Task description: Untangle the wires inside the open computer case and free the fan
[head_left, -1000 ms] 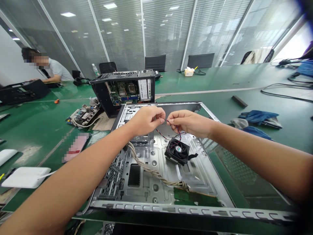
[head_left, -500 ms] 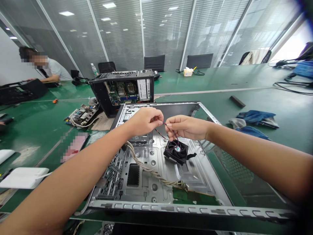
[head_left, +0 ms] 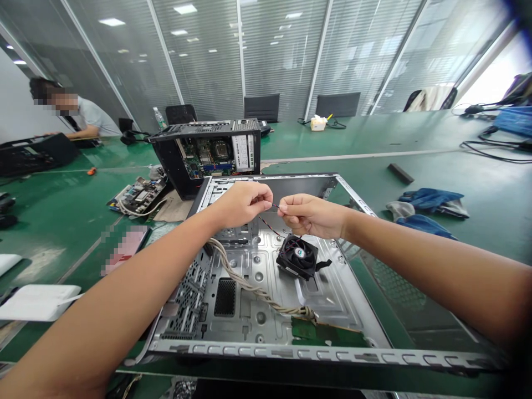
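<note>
Between my hands runs a thin, dark, multicoloured fan cable [head_left: 275, 206]. My left hand [head_left: 248, 204] pinches one part of it, and my right hand [head_left: 311, 213] pinches it just to the right, fingertips closed. Below them a black cooling fan [head_left: 298, 257] with a round centre label rests in an open computer case [head_left: 245, 350] lying on its side. Part of the cable also hangs from my left hand toward the fan. A twisted beige cable bundle [head_left: 245, 282] crosses the metal floor of the case. The cable's tip is hidden by my fingers.
Behind stands another open computer case [head_left: 208, 158] with a motherboard inside. A loose circuit board [head_left: 139, 194], a phone [head_left: 127, 249] and a white adapter [head_left: 41, 302] lie to the left. Blue gloves [head_left: 432, 199] lie right. A person [head_left: 89, 113] sits at the far left.
My right hand has shifted slightly up and left along the cable, and the loop that hung beneath it near the fan shows less. My left hand keeps its pinch.
</note>
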`<act>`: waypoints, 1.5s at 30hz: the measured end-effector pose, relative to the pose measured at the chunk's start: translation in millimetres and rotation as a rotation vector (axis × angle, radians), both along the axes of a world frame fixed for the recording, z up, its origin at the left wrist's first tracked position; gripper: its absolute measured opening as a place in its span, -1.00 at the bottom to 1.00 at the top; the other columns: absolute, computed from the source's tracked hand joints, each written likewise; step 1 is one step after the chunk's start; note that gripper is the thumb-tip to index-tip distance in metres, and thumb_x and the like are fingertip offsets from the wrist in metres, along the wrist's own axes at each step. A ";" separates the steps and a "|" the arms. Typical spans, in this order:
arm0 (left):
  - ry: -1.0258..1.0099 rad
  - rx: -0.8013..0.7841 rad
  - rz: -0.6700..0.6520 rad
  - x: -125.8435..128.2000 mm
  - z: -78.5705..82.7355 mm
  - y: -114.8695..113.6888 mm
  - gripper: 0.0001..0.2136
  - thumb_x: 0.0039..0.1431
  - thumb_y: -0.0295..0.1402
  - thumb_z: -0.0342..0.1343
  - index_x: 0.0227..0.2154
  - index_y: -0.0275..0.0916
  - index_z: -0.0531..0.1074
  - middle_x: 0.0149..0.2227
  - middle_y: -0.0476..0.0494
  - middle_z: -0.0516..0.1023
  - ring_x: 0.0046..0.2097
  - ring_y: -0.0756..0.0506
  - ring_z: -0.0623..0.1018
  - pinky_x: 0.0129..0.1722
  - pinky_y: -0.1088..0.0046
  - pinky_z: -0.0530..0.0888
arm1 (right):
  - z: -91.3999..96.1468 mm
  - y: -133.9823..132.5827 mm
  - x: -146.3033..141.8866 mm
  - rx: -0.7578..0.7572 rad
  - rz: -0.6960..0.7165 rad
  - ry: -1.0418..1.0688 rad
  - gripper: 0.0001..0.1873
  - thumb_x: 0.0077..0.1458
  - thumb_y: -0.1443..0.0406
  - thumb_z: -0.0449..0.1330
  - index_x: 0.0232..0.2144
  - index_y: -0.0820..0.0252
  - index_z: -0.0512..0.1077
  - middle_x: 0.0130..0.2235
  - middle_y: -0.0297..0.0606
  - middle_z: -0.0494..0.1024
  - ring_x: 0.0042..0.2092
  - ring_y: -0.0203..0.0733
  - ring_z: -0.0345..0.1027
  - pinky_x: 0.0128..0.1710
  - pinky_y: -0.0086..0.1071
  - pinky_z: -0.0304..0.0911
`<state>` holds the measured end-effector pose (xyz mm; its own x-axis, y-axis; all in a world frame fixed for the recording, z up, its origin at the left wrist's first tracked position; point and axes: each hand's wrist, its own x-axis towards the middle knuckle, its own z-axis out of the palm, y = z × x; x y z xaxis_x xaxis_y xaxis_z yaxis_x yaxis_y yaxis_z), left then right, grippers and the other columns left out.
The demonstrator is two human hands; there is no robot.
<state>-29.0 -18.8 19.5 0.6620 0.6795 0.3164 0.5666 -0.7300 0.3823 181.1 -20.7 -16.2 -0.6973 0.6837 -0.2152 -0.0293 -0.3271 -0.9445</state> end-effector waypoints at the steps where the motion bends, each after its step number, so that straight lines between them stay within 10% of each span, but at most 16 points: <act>1: 0.006 0.004 -0.001 -0.2 0.7 -0.6 -0.90 0.12 -0.41 0.04 -0.45 -0.25 0.41 -0.53 0.03 0.40 -0.47 0.04 0.33 -0.43 0.47 0.24 | -0.2 0.4 0.2 0.008 -0.006 -0.002 -0.81 0.07 0.22 0.25 -0.42 0.21 0.34 -0.61 -0.51 0.22 -0.62 -0.50 -0.14 -0.66 -0.54 -0.20; 14: 0.022 -0.141 0.020 2.5 1.4 -2.5 -0.88 0.08 -0.35 0.02 -0.48 -0.25 0.40 -0.56 0.04 0.38 -0.50 0.05 0.30 -0.47 0.49 0.24 | -1.9 1.5 -1.1 0.259 -0.061 -0.167 -0.77 0.09 0.24 0.21 -0.50 0.15 0.24 -0.65 -0.50 0.23 -0.62 -0.44 -0.02 -0.62 -0.47 -0.11; 22: -0.081 -0.510 0.075 4.3 2.3 -0.6 -0.91 0.00 -0.37 0.03 -0.51 -0.24 0.39 -0.58 0.04 0.35 -0.56 0.06 0.27 -0.59 0.52 0.20 | 3.1 -0.4 -4.1 0.483 -0.078 -0.287 -0.80 0.10 0.23 0.18 -0.49 0.15 0.25 -0.59 -0.49 0.21 -0.56 -0.41 0.08 -0.58 -0.46 0.02; 35: -0.088 -0.491 0.061 4.5 -0.9 -1.3 -0.91 0.02 -0.38 0.06 -0.38 -0.25 0.37 -0.56 0.04 0.40 -0.56 0.05 0.35 -0.58 0.51 0.28 | 2.6 -1.0 -1.5 0.477 -0.063 -0.322 -0.81 0.11 0.21 0.16 -0.46 0.15 0.27 -0.58 -0.50 0.18 -0.56 -0.41 0.04 -0.57 -0.46 0.03; 45: 0.083 -0.059 -0.013 3.1 -4.9 -2.6 -0.94 0.09 -0.40 0.04 -0.44 -0.21 0.40 -0.61 0.10 0.35 -0.53 0.06 0.30 -0.48 0.49 0.21 | -0.2 2.8 2.7 0.453 0.010 -0.339 -0.81 0.08 0.21 0.20 -0.47 0.15 0.29 -0.60 -0.48 0.21 -0.59 -0.41 0.04 -0.60 -0.45 0.05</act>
